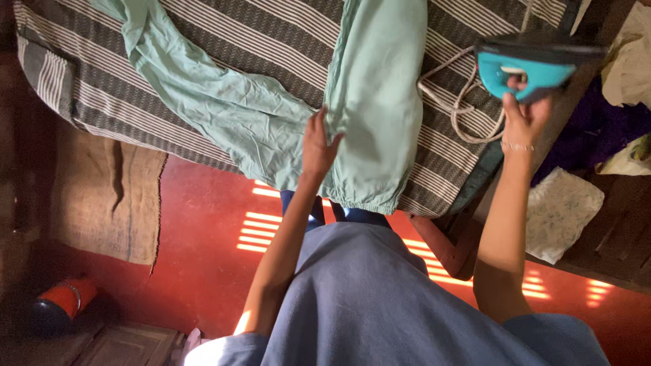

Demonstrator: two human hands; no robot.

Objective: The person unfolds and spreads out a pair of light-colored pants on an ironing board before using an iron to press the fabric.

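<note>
Pale green trousers [271,115] lie spread over a table covered with a grey-and-white striped cloth [271,34]. My left hand [319,146] presses flat on the waist end of one trouser leg, fingers apart. My right hand [523,115] grips the handle of a turquoise iron [525,64] that stands at the right end of the striped cloth, beside the trousers. The iron's pale cord [461,102] loops on the cloth between the iron and the garment.
A red floor [203,224] lies below the table edge, with a brown burlap mat [108,196] at the left and a red-and-black container [61,301] at the lower left. To the right, a wooden surface [610,237] carries a white patterned cloth [563,210] and purple fabric [597,129].
</note>
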